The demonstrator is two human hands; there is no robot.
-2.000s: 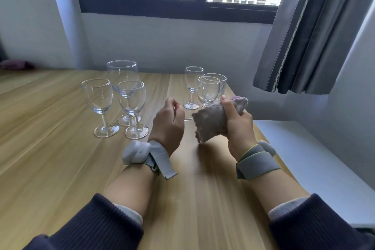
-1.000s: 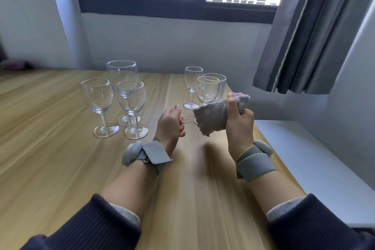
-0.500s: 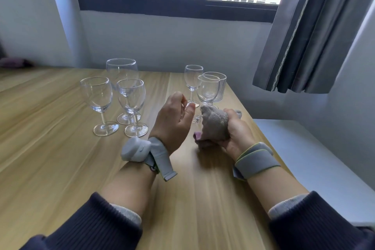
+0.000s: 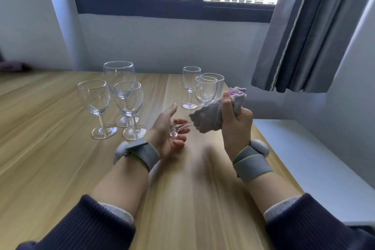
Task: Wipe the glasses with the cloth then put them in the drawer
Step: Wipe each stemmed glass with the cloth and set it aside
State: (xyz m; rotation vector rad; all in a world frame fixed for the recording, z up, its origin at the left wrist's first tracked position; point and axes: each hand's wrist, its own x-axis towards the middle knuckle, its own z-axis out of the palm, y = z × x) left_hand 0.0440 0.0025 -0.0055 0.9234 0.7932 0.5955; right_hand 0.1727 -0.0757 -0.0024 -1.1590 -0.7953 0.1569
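Note:
A wine glass (image 4: 183, 127) lies sideways above the wooden table (image 4: 50, 158). Only its stem and foot show. Its bowl is hidden inside a grey and pink cloth (image 4: 209, 119). My right hand (image 4: 235, 126) grips the cloth around the bowl. My left hand (image 4: 164, 134) is turned palm up, its fingers loosely curled round the glass's foot and its thumb raised. Three wine glasses (image 4: 94, 97) stand to the left of my hands. Behind the cloth stand two smaller wine glasses (image 4: 190, 81) and a tumbler (image 4: 218, 82). No drawer is in view.
A white surface (image 4: 304, 158) lies lower, just past the table's right edge. A grey curtain (image 4: 304, 36) hangs at the upper right, under a dark-framed window. A dark purple object (image 4: 12, 66) lies at the table's far left.
My right hand has lifted and turned the cloth-wrapped bowl upward. My left hand has rolled from knuckles up to palm up, so the glass's foot now shows in its fingers.

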